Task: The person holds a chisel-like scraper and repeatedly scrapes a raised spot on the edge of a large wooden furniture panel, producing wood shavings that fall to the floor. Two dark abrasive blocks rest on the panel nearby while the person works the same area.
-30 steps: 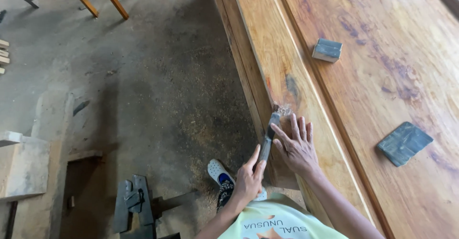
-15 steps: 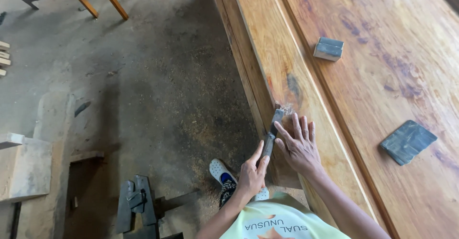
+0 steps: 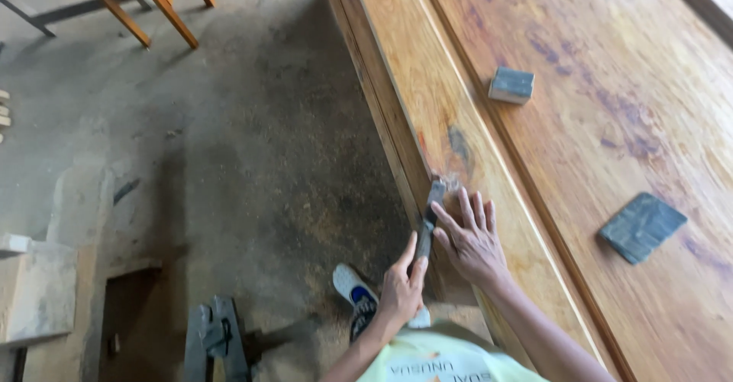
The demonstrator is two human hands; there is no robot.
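Dusty concrete floor (image 3: 229,160) fills the left half of the head view, strewn with sawdust, while a large varnished wooden panel (image 3: 611,122) with a raised border runs from twelve o'clock down to five o'clock on the right.

At about six o'clock, along the panel's left edge, both hands work together on a narrow grey sanding strip (image 3: 427,221). The left hand (image 3: 401,286) is clamped around the strip's lower end, thumb pointing up along it. The right hand (image 3: 469,237) lies flat and spread, fingers pressing the strip's upper part against the panel edge, its palm resting on the border's top face. The two hands sit just beside each other, nearly touching. The strip's upper tip meets the wood beside a dark smudge (image 3: 458,144) on the border.

On the panel, a small grey sanding block (image 3: 511,85) lies toward one o'clock, and a dark square sheet of sandpaper (image 3: 641,227) lies at three o'clock, well apart from the hands.

Below the hands, at six o'clock, a white and blue shoe (image 3: 357,296) stands on the floor, and a pale yellow shirt (image 3: 435,359) shows at the bottom edge. Orange wooden chair legs (image 3: 145,8) stand at eleven o'clock. A grey metal clamp-like tool (image 3: 216,340) lies at seven o'clock, near a pale stone block (image 3: 34,294) at eight o'clock.
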